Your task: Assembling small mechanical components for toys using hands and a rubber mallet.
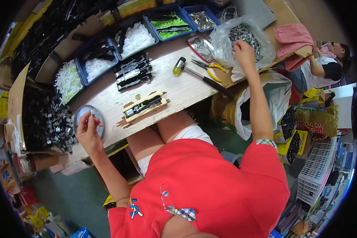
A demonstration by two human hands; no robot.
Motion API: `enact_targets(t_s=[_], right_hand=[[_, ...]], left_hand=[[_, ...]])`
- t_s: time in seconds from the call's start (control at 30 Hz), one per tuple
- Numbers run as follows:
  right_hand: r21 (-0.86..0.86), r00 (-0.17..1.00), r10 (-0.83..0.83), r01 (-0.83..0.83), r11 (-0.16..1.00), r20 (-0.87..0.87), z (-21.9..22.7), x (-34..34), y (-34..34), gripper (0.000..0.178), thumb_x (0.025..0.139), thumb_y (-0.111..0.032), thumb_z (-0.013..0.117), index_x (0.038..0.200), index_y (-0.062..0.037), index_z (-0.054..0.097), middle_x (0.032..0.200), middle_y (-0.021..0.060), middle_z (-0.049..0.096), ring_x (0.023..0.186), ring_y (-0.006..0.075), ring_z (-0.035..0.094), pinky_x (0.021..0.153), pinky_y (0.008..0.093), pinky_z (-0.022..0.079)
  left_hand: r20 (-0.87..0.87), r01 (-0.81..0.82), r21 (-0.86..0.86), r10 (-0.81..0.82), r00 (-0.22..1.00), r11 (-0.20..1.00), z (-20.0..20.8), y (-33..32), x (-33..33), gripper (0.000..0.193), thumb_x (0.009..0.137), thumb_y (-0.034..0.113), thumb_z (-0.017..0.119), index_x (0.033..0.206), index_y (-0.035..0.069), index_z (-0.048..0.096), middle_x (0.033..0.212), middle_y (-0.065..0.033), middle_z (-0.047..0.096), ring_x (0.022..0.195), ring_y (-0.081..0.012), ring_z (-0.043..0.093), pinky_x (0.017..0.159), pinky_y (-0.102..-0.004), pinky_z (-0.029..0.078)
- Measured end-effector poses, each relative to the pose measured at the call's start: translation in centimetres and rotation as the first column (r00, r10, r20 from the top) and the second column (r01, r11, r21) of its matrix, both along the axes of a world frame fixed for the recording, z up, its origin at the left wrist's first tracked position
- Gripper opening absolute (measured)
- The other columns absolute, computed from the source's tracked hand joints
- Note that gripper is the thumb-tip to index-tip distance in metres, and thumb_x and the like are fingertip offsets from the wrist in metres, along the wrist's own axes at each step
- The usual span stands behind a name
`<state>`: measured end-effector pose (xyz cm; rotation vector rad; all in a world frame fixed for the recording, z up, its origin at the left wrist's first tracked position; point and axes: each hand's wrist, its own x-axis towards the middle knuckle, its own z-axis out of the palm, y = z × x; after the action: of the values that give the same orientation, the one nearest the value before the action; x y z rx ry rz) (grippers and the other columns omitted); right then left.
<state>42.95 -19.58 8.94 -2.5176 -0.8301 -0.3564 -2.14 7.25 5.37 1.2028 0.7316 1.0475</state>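
My left hand (pixel 89 133) is over a round grey dish (pixel 100 113) at the bench's left front. Its thumb and fingers are pinched together, with a tiny whitish bit at the tips too small to name. Over at the far right, my right hand (pixel 245 55) dips into a clear plastic bag (pixel 269 49) of small grey metal parts (pixel 242 33). Those fingers curl together, and what they hold is hidden. Between my hands, a wooden block (pixel 158 104) cradles a black and silver mechanism (pixel 142 107). Behind it lies a row of similar black and silver assemblies (pixel 133 72).
A hammer (pixel 204 78) and yellow-handled pliers (pixel 210 70) lie right of centre. Blue trays (pixel 118 59) of white, green and metal parts line the back. On the left stands a cardboard box (pixel 18 105) of black parts. A person (pixel 319 71) sits at the far right.
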Motion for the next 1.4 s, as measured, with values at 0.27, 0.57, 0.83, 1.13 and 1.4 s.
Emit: enact_targets(t_s=[0.27, 0.57, 0.83, 1.13, 1.4], right_hand=[[-0.268, 0.968, -0.246, 0.249, 0.931, 0.045, -6.3, 9.1, 3.9, 0.026, 0.078, -0.019, 0.044, 0.085, -0.001, 0.062, 0.088, 0.0224, 0.061, 0.085, 0.0392, 0.059, 0.073, 0.0451, 0.047], [-0.314, 0.945, -0.138, 0.04, 0.949, -0.296, -12.2, 23.3, -2.1, 0.035, 0.069, -0.009, 0.045, 0.1, 0.0023, 0.056, 0.085, 0.0183, 0.061, 0.073, 0.0281, 0.059, 0.063, 0.0349, 0.047], [0.29, 0.59, 0.164, 0.125, 0.949, -0.79, -3.9, 13.2, -3.3, 0.041, 0.079, -0.006, 0.053, 0.118, -0.0058, 0.044, 0.072, 0.0033, 0.054, 0.06, 0.009, 0.049, 0.056, 0.023, 0.041], [0.807, 0.314, 0.773, -0.039, 0.59, -0.55, 2.3, -4.5, 2.3, 0.047, 0.082, -0.005, 0.056, 0.124, -0.0053, 0.037, 0.092, 0.0029, 0.052, 0.075, 0.0097, 0.047, 0.07, 0.0244, 0.04], [0.859, -0.064, 0.856, -0.035, 0.511, -0.513, -0.5, -15.5, 9.8, 0.032, 0.08, -0.001, 0.056, 0.109, -0.0061, 0.046, 0.094, 0.0078, 0.051, 0.083, 0.014, 0.049, 0.073, 0.0259, 0.042]], left_hand=[[-0.269, -0.323, 0.086, 0.334, 0.904, 0.943, 0.3, -2.0, -4.3, 0.016, 0.076, -0.001, 0.063, 0.092, -0.001, 0.062, 0.079, -0.0047, 0.059, 0.064, -0.0101, 0.053, 0.055, -0.0206, 0.043], [-0.441, -0.25, 0.508, 0.498, 0.747, 0.824, 0.6, -3.0, -7.9, 0.015, 0.067, -0.004, 0.064, 0.082, -0.002, 0.064, 0.067, -0.0051, 0.053, 0.061, -0.0105, 0.051, 0.056, -0.0215, 0.04], [-0.534, -0.042, 0.737, 0.619, 0.576, 0.674, -1.0, 0.3, -7.9, 0.011, 0.066, 0.001, 0.064, 0.077, 0.002, 0.063, 0.071, -0.0096, 0.052, 0.073, -0.0278, 0.052, 0.062, -0.0359, 0.043], [-0.576, 0.154, 0.791, 0.636, 0.514, 0.592, -2.9, 2.5, -6.1, 0.008, 0.065, 0.001, 0.061, 0.072, 0.005, 0.06, 0.071, -0.0084, 0.053, 0.075, -0.0274, 0.053, 0.063, -0.0358, 0.043], [-0.657, 0.17, 0.733, 0.622, 0.426, 0.658, -1.8, 2.7, -5.7, 0.007, 0.066, 0.003, 0.06, 0.07, 0.008, 0.062, 0.073, -0.0072, 0.054, 0.078, -0.0269, 0.054, 0.063, -0.0383, 0.045]])
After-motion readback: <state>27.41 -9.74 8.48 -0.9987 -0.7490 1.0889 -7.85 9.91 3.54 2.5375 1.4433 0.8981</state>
